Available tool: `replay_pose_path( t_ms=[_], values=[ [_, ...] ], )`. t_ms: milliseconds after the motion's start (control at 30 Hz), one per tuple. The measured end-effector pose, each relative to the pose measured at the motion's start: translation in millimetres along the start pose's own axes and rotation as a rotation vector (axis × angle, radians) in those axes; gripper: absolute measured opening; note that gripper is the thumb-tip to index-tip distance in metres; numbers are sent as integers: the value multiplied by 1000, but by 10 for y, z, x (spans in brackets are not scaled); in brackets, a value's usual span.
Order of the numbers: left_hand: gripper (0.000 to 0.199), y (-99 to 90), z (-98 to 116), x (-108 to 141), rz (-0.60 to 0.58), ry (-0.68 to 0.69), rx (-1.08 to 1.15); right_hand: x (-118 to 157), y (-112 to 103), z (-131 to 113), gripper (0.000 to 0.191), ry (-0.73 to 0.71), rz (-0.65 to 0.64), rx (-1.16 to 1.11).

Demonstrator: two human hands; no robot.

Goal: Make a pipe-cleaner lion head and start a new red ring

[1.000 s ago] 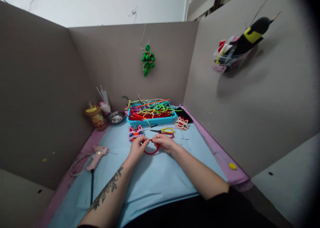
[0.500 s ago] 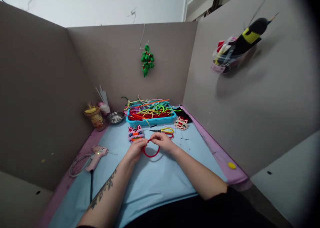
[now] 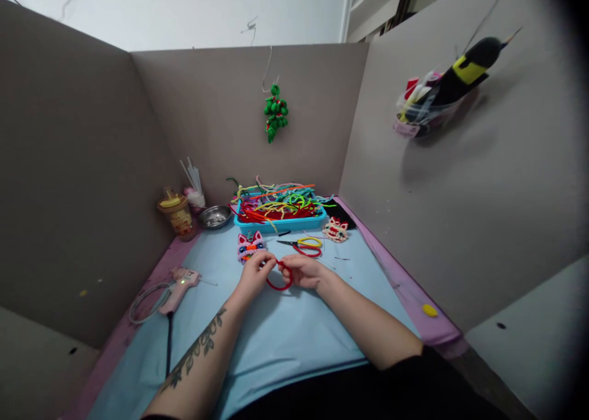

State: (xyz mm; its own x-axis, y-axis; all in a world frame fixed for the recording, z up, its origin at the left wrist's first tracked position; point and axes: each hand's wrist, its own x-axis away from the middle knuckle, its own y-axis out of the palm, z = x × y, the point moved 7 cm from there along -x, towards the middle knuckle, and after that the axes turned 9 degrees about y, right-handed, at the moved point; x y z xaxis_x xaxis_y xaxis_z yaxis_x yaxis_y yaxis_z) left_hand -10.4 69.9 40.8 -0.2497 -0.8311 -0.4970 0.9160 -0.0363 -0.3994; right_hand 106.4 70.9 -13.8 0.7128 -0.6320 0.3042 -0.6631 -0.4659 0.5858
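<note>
A red pipe cleaner (image 3: 280, 288), bent into a ring, hangs between my two hands above the blue cloth. My left hand (image 3: 256, 269) pinches it at the upper left of the loop. Fingers of my right hand (image 3: 300, 271) are closed around its right side, and the fingertips of both hands nearly meet at the top. Just behind my left hand lies a pink and purple animal-face figure (image 3: 251, 246), partly hidden by that hand. Scissors (image 3: 304, 246) with yellow and red handles rest beyond my right hand.
A blue tray (image 3: 280, 225) heaped with colourful pipe cleaners stands at the back. A pink glue gun (image 3: 180, 290) with its cable lies left. Behind it are a metal bowl (image 3: 215, 217) and a cup (image 3: 177, 216). A cream face figure (image 3: 335, 229) sits back right. Grey partitions (image 3: 248, 113) enclose the table.
My right hand has turned and wrapped round the right side of the red ring, which looks smaller and partly covered. My left hand stays at the joint. The view has shifted slightly.
</note>
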Motion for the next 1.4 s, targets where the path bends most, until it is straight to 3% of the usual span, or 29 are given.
replay_pose_path(
  t_ms=[167,367,500,700,800,867,933,1033,1167,1267,1400],
  values=[
    [16,4,77,-1,-27,70,-41,10,80,-17,22,-16,-31,39],
    [20,-31,53,8,-4,20,-34,53,21,-202,27,-210,201,421],
    [20,-18,-54,27,5,-90,32,145,52,-331,21,-339,359,816],
    [15,63,-261,78,32,-351,271,277,349,-424,16,-752,517,1706],
    [11,85,-299,114,53,-452,368,266,387,-402,20,-816,570,1898],
    [11,84,-302,124,58,-473,400,269,378,-417,21,-835,570,1841],
    [14,67,-287,111,50,-447,386,270,318,-459,21,-808,547,1618],
    [18,-15,-209,44,46,-298,226,182,110,-448,22,-574,466,1100],
    [20,-84,-76,-20,30,-108,21,28,-101,-212,31,-199,345,483],
    [19,-90,-17,-26,21,-51,-28,-11,-80,-66,29,-58,225,212],
    [17,-93,56,-24,25,10,-63,-4,14,12,21,18,105,14]
  ],
)
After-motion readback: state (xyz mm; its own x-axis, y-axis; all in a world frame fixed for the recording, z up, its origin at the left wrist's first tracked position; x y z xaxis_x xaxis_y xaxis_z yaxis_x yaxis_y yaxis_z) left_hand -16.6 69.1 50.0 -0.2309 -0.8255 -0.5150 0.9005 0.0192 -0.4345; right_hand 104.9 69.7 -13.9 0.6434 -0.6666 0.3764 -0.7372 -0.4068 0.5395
